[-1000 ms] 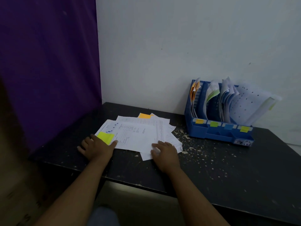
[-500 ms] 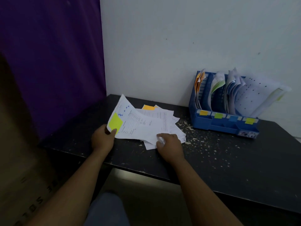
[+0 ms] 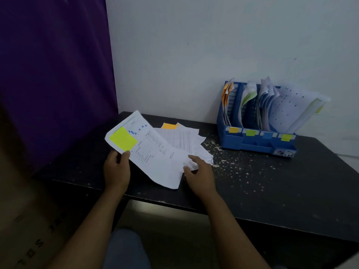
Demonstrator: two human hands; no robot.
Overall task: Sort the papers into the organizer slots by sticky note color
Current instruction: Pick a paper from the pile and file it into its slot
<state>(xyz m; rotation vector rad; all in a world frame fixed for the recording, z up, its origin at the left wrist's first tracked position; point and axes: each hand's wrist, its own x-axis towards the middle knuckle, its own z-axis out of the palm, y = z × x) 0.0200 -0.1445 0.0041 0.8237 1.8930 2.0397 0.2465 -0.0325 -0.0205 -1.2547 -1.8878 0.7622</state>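
My left hand [image 3: 116, 169] pinches the near left edge of a printed sheet [image 3: 153, 154] that bears a yellow sticky note [image 3: 123, 140]; the sheet is lifted off the table and tilted. My right hand [image 3: 198, 171] rests with its fingers on the remaining pile of papers [image 3: 186, 140], where a sheet at the back shows an orange sticky note [image 3: 169, 126]. The blue organizer [image 3: 252, 142] stands at the back right against the wall, its slots tagged orange, green, blue and yellow and holding several papers.
The black table [image 3: 272, 183] is speckled with white flecks near the organizer. A purple curtain [image 3: 54, 74] hangs on the left, a white wall behind. A cardboard box [image 3: 25, 230] stands low at the left, beside the table's front edge.
My left hand has picked up the yellow-noted sheet and raised it off the pile. My right hand stayed on the pile, holding it down.
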